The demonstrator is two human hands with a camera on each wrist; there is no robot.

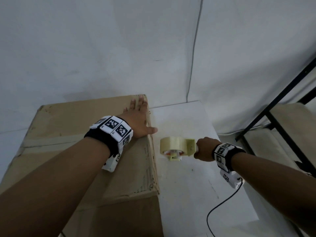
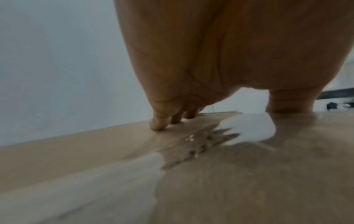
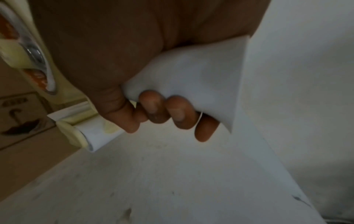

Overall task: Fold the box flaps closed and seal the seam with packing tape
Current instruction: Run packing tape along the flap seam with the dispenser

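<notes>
The cardboard box [image 1: 71, 151] sits on the left part of the white table [image 1: 188, 194], its top flaps folded down and a strip of clear tape [image 1: 51, 141] running across the top from the left edge toward the middle; the left hand [image 1: 138, 122] lies flat on the far right corner of the box top, fingers straight and spread, thumb reaching out over the right edge; in the left wrist view the fingertips [image 2: 158, 125] press on the cardboard beside glossy tape [image 2: 191, 144]; the right hand [image 1: 204, 149] is curled round the white handle [image 3: 191, 78] of a tape dispenser [image 1: 177, 147], which carries a roll of pale packing tape and is just right of the box, near the table's middle; whether the dispenser touches the tabletop I cannot tell; the box's side facing it bears a printed umbrella mark [image 3: 21, 122]; a black cable [image 1: 220, 207] trails over the near right of the table; a black metal frame [image 1: 280, 117] stands at the far right.
</notes>
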